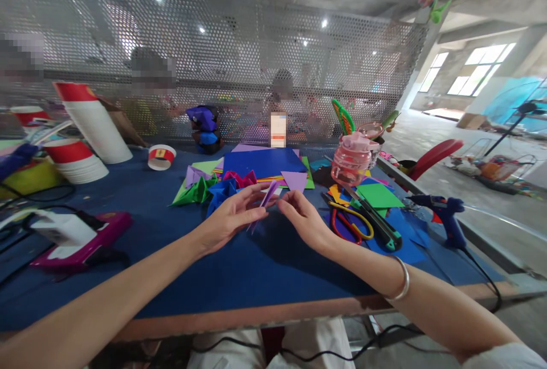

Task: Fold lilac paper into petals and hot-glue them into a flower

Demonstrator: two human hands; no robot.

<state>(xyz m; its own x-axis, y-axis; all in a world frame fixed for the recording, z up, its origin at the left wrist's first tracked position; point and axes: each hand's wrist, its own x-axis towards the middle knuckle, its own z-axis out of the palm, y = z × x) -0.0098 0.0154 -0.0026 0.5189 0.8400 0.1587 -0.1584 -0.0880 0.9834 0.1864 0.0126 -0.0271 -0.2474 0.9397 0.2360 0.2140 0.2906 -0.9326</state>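
Observation:
Between both hands, a folded purple paper piece (268, 198) stands nearly edge-on above the blue table (256, 272). My left hand (234, 214) pinches it between thumb and fingers. Just to its right is my right hand (302, 215), thumb and fingertips pressed together near the paper's edge; whatever those fingertips hold is too small to make out. Behind the hands lie a flat purple triangle (294, 181) and a stack of coloured sheets topped by a blue one (262, 163). Folded green (196, 191), pink and blue paper shapes sit beside my left hand.
Scissors (352, 224), a cutter (380, 224), a pink jar (351, 158) and a glue gun (448, 215) lie to the right. At left are paper cups (98, 130) and a magenta power strip (85, 241). A perforated metal screen (239, 61) stands behind the table, with people beyond.

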